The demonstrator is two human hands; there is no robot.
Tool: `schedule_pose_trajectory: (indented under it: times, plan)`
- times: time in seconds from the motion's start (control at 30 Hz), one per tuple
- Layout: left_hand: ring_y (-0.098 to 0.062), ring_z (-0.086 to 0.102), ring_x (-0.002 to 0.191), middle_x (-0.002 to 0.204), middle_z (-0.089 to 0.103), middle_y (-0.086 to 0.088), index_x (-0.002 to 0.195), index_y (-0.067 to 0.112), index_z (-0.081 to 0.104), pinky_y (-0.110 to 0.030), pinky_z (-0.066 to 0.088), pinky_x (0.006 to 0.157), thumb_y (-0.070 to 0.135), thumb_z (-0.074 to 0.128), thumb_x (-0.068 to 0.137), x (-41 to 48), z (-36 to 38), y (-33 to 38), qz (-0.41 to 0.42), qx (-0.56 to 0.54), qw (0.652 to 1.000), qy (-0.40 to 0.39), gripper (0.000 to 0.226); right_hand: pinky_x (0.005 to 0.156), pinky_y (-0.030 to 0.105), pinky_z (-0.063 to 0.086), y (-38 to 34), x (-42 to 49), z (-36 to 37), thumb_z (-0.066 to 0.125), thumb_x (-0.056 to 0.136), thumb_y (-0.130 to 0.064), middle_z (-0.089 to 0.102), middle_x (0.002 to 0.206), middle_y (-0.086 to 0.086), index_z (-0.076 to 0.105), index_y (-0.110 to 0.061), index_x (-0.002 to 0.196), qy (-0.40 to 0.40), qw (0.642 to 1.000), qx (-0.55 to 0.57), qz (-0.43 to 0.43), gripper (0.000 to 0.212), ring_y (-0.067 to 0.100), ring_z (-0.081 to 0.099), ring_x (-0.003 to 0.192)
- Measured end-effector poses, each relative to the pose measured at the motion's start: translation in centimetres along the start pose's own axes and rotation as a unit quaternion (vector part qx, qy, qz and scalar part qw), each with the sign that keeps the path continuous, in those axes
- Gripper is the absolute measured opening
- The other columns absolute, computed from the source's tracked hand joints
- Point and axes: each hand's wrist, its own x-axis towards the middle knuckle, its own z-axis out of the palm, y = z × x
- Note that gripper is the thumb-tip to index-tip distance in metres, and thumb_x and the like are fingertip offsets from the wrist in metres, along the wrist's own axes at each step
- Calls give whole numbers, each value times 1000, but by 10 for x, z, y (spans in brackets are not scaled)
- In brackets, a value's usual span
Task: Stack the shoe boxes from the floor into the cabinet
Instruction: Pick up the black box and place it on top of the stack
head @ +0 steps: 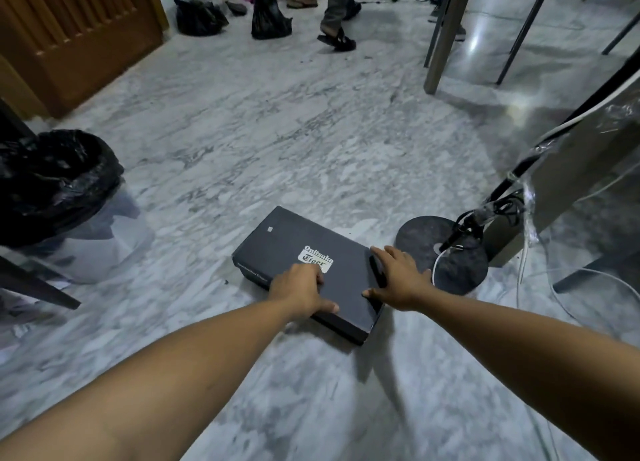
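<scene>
So far nothing looks stacked: my left hand (302, 289) and right hand (398, 279) clasp the black Onitsuka Tiger shoe box (304, 270) on the floor (277, 141) (no cabinet in sight).

The floor (242, 141) is grey-white marble. A black shoe box (298, 245) lies flat on it, lid up, near the middle. Just right of the box rests a round dark stand base (457, 259) with cables. At the left sits a bin (86, 238) lined with a black bag. Far back, two black bags (270, 17) stand on the floor beside a wooden door, with table legs (446, 37) at the right.
</scene>
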Motion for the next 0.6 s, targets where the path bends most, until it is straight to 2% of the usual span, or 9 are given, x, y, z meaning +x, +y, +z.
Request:
schedule_pose_trajectory:
  times: [0.07, 0.1, 0.17, 0.23, 0.3, 0.43, 0.53, 0.6]
  plan:
    - [-23, 49, 120, 123, 55, 3, 117, 34, 61, -42, 39, 95, 72, 80, 56, 7, -8, -11, 16, 75, 997, 16, 75, 111, 75, 11, -14, -16, 11, 71, 73, -66, 12, 162, -3, 24, -35, 152, 25, 999, -25, -18, 98, 26, 4, 152]
    - [-27, 42, 127, 132, 49, 1, 128, 35, 56, -46, 35, 100, 77, 76, 56, 10, -11, -18, 14, 103, 995, 9, 86, 110, 76, 8, -21, -24, 19, 70, 68, -73, 9, 162, -4, 24, -35, 151, 15, 999, -33, -33, 103, 26, 0, 152]
    - [-32, 30, 137, 149, 35, 0, 145, 37, 41, -54, 30, 107, 80, 72, 57, 15, -17, -31, 3, 104, 994, -23, 103, 108, 77, 6, -30, -35, 35, 70, 58, -81, -5, 164, -6, 11, -34, 156, -37, 997, -40, -45, 124, 29, -14, 152]
    - [-34, 27, 140, 155, 28, 0, 151, 38, 31, -54, 29, 109, 83, 66, 63, 16, -18, -41, 14, 119, 992, -41, 104, 110, 76, 8, -28, -33, 40, 76, 62, -74, -16, 164, -6, -2, -34, 157, -69, 995, -62, -44, 130, 32, -23, 150]
    - [-32, 32, 137, 154, 31, 0, 152, 37, 30, -49, 33, 107, 85, 57, 69, 13, -16, -43, 31, 171, 984, -36, 99, 111, 75, 7, -20, -25, 30, 79, 68, -64, -19, 165, -8, -4, -37, 157, -77, 992, -84, -45, 125, 31, -22, 151]
    - [-28, 47, 122, 138, 46, 0, 146, 34, 40, -42, 40, 97, 81, 47, 78, 1, -6, -37, 81, 243, 966, 25, 83, 111, 75, 5, -2, -7, 4, 79, 76, -49, -17, 165, -6, -2, -49, 154, -75, 988, -131, -21, 113, 38, -5, 152]
    - [-23, 48, 116, 124, 50, 2, 138, 34, 49, -40, 38, 94, 73, 54, 81, -2, -2, -46, 112, 203, 970, 66, 70, 116, 64, 18, 8, -2, 5, 78, 81, -35, -23, 164, 1, -3, -50, 154, -77, 992, -101, -2, 110, 38, 17, 149]
    - [-22, 42, 122, 130, 46, 4, 140, 32, 45, -41, 34, 98, 69, 63, 76, 0, -3, -60, 87, 173, 978, 79, 76, 115, 51, 32, 15, 1, 12, 82, 78, -27, -30, 162, 4, -7, -42, 156, -70, 997, -19, 12, 119, 37, 28, 147]
